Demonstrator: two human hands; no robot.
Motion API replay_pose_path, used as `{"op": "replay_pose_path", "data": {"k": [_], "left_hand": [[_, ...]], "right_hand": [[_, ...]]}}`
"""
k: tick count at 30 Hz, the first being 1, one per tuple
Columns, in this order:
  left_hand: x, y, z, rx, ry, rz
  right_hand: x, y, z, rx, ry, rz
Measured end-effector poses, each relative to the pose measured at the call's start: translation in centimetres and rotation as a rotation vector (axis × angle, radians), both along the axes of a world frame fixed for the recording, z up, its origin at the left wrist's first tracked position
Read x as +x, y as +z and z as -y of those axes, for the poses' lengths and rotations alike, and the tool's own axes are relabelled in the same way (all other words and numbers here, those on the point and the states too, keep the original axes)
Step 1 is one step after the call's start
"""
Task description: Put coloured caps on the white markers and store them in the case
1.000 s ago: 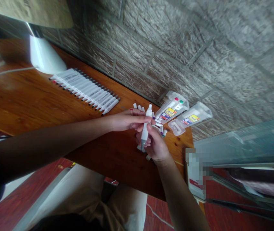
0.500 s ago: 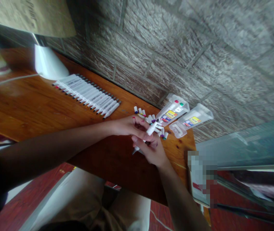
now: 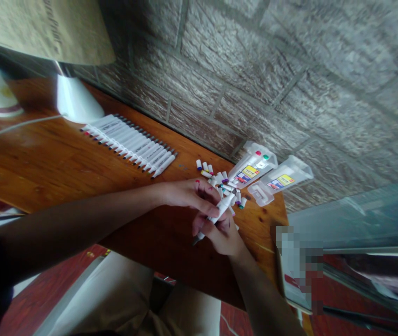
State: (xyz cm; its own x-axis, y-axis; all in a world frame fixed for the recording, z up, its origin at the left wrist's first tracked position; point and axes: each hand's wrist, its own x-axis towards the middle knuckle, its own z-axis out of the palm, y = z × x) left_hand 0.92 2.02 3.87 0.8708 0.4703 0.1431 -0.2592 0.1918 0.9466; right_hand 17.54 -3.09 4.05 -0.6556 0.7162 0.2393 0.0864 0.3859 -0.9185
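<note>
A white marker [image 3: 224,205] slants between my two hands, its grey end pointing down toward me. My left hand [image 3: 188,193] is closed on the barrel from the left, with the thumb lying on it. From below, my right hand [image 3: 224,233] wraps its thumb and fingers round the lower part. Red and purple ink marks show on my fingers. Just beyond the hands lies a scatter of loose white marker caps [image 3: 216,178] with coloured ends, partly hidden by my left hand.
Several white markers [image 3: 132,142] lie side by side on the wooden table [image 3: 45,158]. Two clear plastic cases [image 3: 254,163] with yellow labels stand by the stone wall [image 3: 254,70]; one holds a red and a green piece. A lamp [image 3: 76,100] and its cord are at left.
The whole view has shifted, so things sit a little lower. My left thumb has moved further onto the marker, and the dark upper tip seen before no longer shows.
</note>
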Motion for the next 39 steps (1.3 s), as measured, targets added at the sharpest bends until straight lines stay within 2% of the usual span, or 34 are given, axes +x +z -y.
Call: {"op": "replay_pose_path", "data": {"k": [5,11,18,26,34,39], "left_hand": [[-0.1,-0.4,-0.3,0.023,0.006,-0.024],[0.1,-0.2,-0.2,0.005,-0.008,-0.015],[0.1,-0.7,-0.4,0.030,0.066,0.001],[0.2,-0.7,-0.4,0.030,0.073,0.002],[-0.3,0.7,-0.1,0.065,-0.016,-0.030],[-0.2,0.3,-0.3,0.072,0.036,-0.035]], "right_hand": [[-0.1,-0.1,0.0,0.055,-0.006,0.032],[-0.3,-0.1,-0.1,0.051,-0.035,0.038],[-0.2,-0.4,-0.1,0.058,-0.031,0.066],[-0.2,-0.7,-0.3,0.063,-0.052,0.068],[-0.5,-0.4,0.4,-0.085,-0.057,0.045],[-0.5,-0.6,0.3,-0.089,-0.040,0.031]]}}
